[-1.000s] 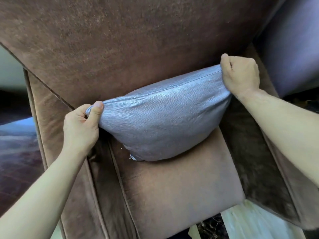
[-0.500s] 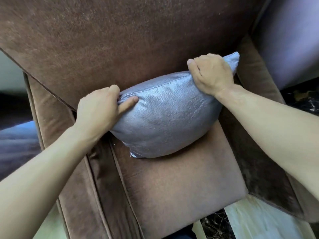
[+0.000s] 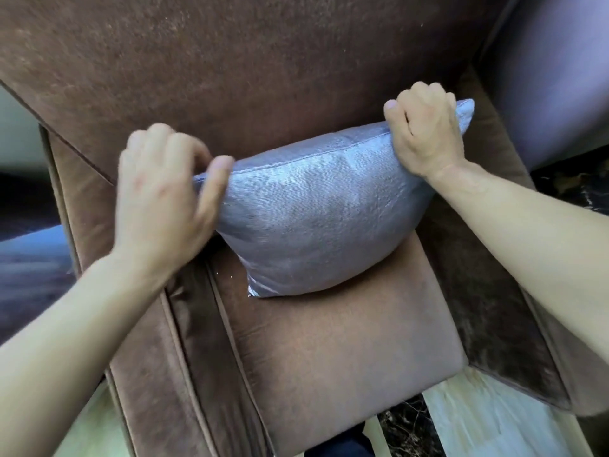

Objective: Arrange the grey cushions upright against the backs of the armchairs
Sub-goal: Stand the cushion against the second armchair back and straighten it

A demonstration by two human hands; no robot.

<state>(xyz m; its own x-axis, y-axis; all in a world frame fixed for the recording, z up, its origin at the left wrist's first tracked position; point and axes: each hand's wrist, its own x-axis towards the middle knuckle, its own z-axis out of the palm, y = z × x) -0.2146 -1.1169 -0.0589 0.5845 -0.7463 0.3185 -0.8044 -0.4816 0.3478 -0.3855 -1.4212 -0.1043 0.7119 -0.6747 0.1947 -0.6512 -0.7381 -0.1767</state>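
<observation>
Left hand [image 3: 161, 199] loose, right hand [image 3: 425, 133] fisted.

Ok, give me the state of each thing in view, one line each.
grey cushion: upright on the seat, leaning against the chair back.
left hand: open, fingers loose at the cushion's upper left corner.
right hand: closed, gripping the cushion's upper right edge.
armchair: seat bare in front of the cushion.

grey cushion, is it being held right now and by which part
Yes. The right hand grips the grey cushion at its top right corner; the left hand rests loosely open at the top left corner.
</observation>
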